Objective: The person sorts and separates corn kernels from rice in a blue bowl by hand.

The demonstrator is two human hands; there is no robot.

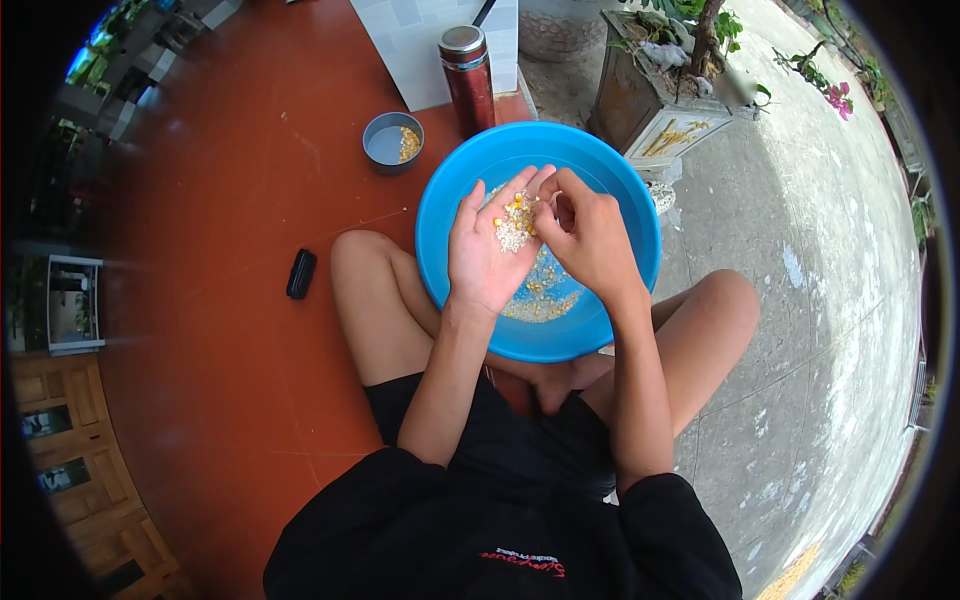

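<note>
Left hand (487,250) lies flat and open, palm up, cupping mixed grains (517,222) above the blue basin (450,215); right hand (590,235) pinches among them. Best practice: keep the palm level over the basin's centre, picking single kernels with fingertips.

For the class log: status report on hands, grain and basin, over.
Left hand open, palm cupping grain. Right hand picking at it. Blue basin beneath. Nothing obstructing.

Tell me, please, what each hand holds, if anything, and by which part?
The left hand cups a small pile of grains in its open palm over the basin. The right hand picks at them with its fingertips; any hold cannot be told.
</note>
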